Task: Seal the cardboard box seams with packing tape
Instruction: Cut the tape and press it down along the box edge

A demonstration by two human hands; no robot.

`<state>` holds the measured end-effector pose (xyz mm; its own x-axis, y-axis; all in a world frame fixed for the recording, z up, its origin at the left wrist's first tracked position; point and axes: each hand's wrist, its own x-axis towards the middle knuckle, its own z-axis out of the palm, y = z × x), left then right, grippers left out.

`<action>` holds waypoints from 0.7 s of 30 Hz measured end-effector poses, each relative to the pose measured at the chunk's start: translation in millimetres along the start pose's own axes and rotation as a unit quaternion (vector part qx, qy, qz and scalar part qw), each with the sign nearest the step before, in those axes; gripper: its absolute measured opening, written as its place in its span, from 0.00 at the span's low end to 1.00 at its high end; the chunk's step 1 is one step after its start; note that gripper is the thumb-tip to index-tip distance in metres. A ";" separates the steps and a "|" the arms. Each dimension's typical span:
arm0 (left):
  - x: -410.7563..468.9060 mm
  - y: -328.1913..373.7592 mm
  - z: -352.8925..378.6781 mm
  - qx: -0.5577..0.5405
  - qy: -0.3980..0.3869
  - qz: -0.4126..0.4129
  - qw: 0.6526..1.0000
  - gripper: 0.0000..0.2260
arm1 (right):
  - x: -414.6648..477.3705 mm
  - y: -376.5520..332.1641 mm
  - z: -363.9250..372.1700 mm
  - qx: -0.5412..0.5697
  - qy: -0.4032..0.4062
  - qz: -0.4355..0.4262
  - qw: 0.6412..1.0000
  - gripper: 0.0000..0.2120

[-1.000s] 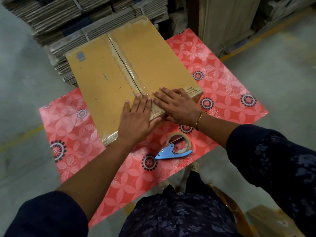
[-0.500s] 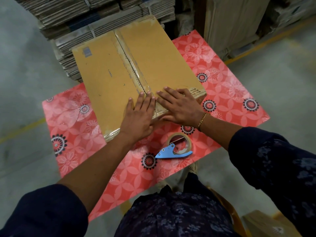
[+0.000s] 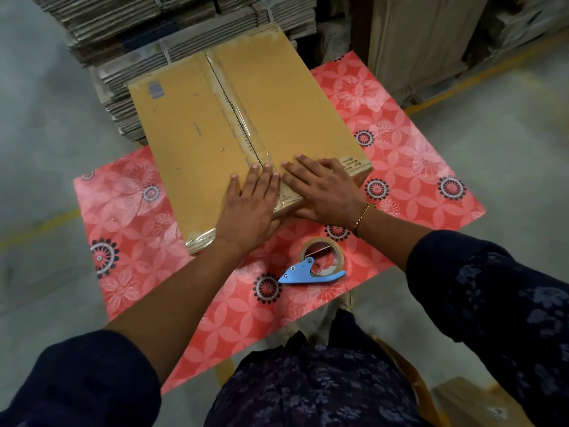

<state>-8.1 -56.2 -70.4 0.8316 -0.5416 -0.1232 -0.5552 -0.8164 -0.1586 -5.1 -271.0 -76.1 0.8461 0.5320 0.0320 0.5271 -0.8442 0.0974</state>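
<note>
The cardboard box (image 3: 246,118) is lying closed on the red floral table (image 3: 415,167), contents hidden. The left hand (image 3: 249,208) and right hand (image 3: 326,189) are pressing flat, fingers spread, on its taped near edge. The tape dispenser (image 3: 317,263) is resting just beside them.

- Grey concrete floor (image 3: 46,124) with yellow painted lines (image 3: 480,69);
- counter (image 3: 409,167) covered in red floral sheet;
- bundled stacks of flattened cardboard (image 3: 172,29) behind; dim light.
</note>
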 end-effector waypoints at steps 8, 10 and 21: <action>0.9 -1.2 -3.2 -0.039 -0.045 0.006 0.998 0.44 | -0.1 3.8 -2.1 -0.020 -0.036 -0.017 0.999 0.42; 0.3 -0.5 -6.1 -0.056 -0.060 0.004 0.997 0.44 | -0.7 2.8 -4.7 -0.014 -0.036 -0.015 0.999 0.41; -9.3 -7.8 -1.5 -0.088 0.002 -0.003 0.996 0.42 | -50.1 -44.0 -29.1 0.136 0.159 0.130 0.969 0.22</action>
<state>-11.5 -45.1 -66.6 0.8347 -0.5376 -0.1197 -0.5398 -0.8416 0.0152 -72.9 -258.6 -53.0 0.9094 0.2550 0.3286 0.3364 -0.9156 -0.2203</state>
